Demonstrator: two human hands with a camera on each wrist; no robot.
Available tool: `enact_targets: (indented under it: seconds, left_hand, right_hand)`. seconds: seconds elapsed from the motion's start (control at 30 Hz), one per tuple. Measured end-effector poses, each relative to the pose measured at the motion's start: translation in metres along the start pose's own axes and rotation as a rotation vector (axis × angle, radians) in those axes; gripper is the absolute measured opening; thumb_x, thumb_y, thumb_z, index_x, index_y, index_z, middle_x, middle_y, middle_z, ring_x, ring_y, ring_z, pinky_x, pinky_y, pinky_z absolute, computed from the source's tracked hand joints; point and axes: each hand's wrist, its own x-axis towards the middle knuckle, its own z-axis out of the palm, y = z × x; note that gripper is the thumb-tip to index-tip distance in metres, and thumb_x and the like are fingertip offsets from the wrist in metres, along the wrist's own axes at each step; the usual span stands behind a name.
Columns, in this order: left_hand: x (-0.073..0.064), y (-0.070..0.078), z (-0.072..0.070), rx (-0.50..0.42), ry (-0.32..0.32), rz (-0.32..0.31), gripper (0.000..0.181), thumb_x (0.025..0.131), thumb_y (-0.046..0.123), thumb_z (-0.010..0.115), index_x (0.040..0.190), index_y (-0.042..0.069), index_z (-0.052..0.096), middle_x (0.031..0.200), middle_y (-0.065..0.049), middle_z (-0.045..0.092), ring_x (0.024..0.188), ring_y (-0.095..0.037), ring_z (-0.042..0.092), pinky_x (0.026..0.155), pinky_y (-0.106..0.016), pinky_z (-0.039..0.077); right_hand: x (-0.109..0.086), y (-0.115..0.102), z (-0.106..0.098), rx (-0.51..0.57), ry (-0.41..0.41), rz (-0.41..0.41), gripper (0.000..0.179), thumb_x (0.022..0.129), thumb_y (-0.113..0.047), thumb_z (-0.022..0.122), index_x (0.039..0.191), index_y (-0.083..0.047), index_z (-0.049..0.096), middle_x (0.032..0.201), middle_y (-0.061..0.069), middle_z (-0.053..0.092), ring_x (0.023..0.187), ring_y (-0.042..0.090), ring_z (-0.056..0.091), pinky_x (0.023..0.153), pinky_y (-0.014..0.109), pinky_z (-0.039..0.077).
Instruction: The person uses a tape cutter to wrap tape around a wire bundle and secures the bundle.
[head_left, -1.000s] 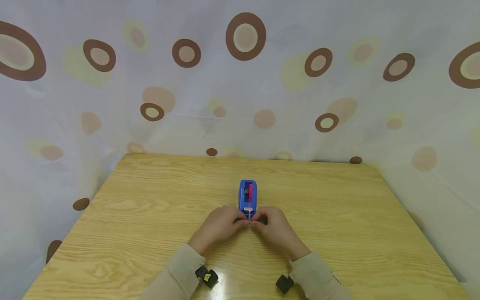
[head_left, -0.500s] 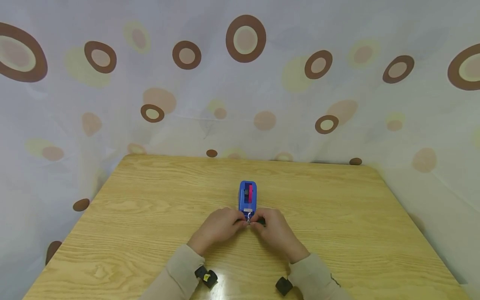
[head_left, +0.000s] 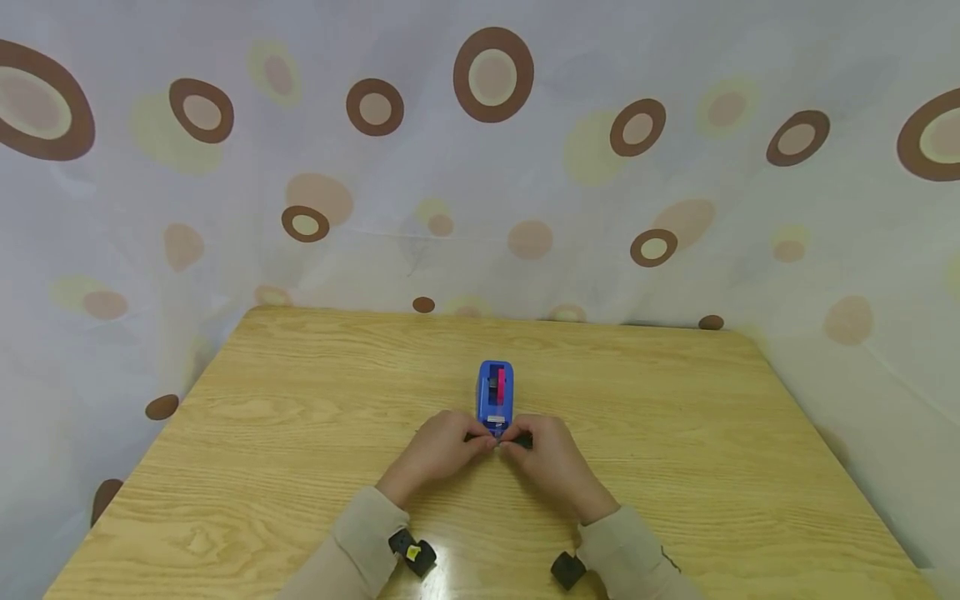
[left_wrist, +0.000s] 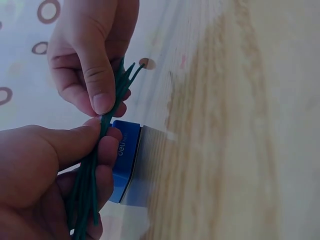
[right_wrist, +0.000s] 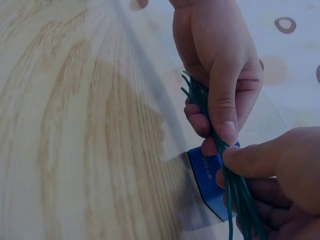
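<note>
Both hands meet at a bundle of thin green wires (left_wrist: 87,185), just in front of a blue tape dispenser (head_left: 486,402). My left hand (head_left: 441,446) pinches the bundle between thumb and fingers. From the other side, my right hand (head_left: 553,458) pinches it as well, the two thumb tips almost together. Loose wire ends stick out past each hand in the wrist views. A small shiny bit of clear tape (head_left: 498,428) shows between the fingertips and the dispenser's front cutter. The fingers hide the middle of the bundle.
A pink tape core (head_left: 501,387) sits in the dispenser. Everything stands on a wood-grain table (head_left: 637,392), backed by a pale curtain with brown ring patterns (head_left: 525,275). Black camera mounts (head_left: 567,570) hang at both sleeve cuffs.
Both hands stay nearly in place, with small fingertip movements at the bundle. The tape glint between the fingers and the dispenser has changed from a straight line to a short crumpled spot.
</note>
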Motion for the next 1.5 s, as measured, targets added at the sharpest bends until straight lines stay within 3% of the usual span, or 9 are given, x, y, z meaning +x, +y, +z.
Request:
enact_targets:
  seconds: [0.17,0.4,0.57,0.8,1.07,1.3,1.5]
  left_hand:
    - [0.000,0.002,0.000,0.011,0.016,-0.010,0.015,0.095,0.024,0.068,0.092,0.017,0.081,0.086,0.010,0.071,0.077,-0.003,0.059,0.070,-0.027,0.049]
    - [0.001,0.006,0.000,0.046,0.058,-0.007,0.012,0.092,0.025,0.072,0.091,0.018,0.082,0.087,0.009,0.073,0.078,-0.004,0.062,0.070,-0.026,0.050]
    - [0.000,0.007,0.001,0.086,0.104,0.030,0.009,0.090,0.022,0.075,0.091,0.016,0.082,0.087,0.006,0.074,0.079,-0.006,0.065,0.069,-0.028,0.051]
    - [0.000,0.008,0.002,0.130,0.129,0.039,0.010,0.089,0.026,0.076,0.091,0.019,0.082,0.086,0.007,0.074,0.079,-0.007,0.066,0.069,-0.029,0.051]
    - [0.001,0.006,0.002,0.227,0.187,0.069,0.012,0.088,0.033,0.075,0.091,0.024,0.082,0.086,0.011,0.074,0.079,-0.005,0.066,0.077,-0.037,0.046]
    - [0.001,0.006,0.003,0.226,0.206,0.068,0.011,0.087,0.033,0.077,0.089,0.024,0.082,0.086,0.011,0.074,0.080,-0.006,0.067,0.077,-0.038,0.045]
    - [0.001,0.006,0.003,0.220,0.197,0.054,0.010,0.087,0.032,0.077,0.090,0.024,0.082,0.087,0.010,0.073,0.081,-0.007,0.067,0.080,-0.037,0.047]
  right_hand:
    - [0.000,0.000,-0.001,0.015,-0.008,0.029,0.014,0.086,-0.004,0.075,0.082,-0.017,0.072,0.084,-0.010,0.067,0.083,0.012,0.059,0.079,0.038,0.048]
    - [0.000,-0.001,-0.003,0.006,-0.006,0.050,0.012,0.087,-0.004,0.073,0.084,-0.015,0.073,0.085,-0.011,0.067,0.084,0.012,0.060,0.080,0.037,0.049]
    - [0.003,-0.004,-0.009,-0.041,0.007,0.058,0.011,0.088,-0.005,0.073,0.084,-0.015,0.075,0.083,-0.011,0.068,0.081,0.010,0.061,0.077,0.036,0.052]
    - [0.009,-0.007,-0.016,-0.076,-0.065,0.040,0.006,0.087,-0.005,0.075,0.084,-0.010,0.076,0.082,-0.008,0.070,0.081,0.009,0.063,0.077,0.035,0.053]
    - [0.013,0.002,-0.018,0.065,-0.117,0.057,0.005,0.089,-0.006,0.073,0.091,-0.010,0.075,0.090,-0.001,0.071,0.087,0.012,0.064,0.082,0.038,0.052]
    - [0.012,0.007,-0.014,0.127,-0.136,0.070,0.002,0.087,-0.006,0.074,0.087,-0.005,0.072,0.090,-0.002,0.069,0.086,0.014,0.061,0.081,0.036,0.050]
    - [0.011,0.008,-0.011,0.138,-0.115,0.063,0.007,0.087,-0.003,0.074,0.083,-0.008,0.071,0.087,-0.001,0.067,0.081,0.015,0.058,0.075,0.030,0.049]
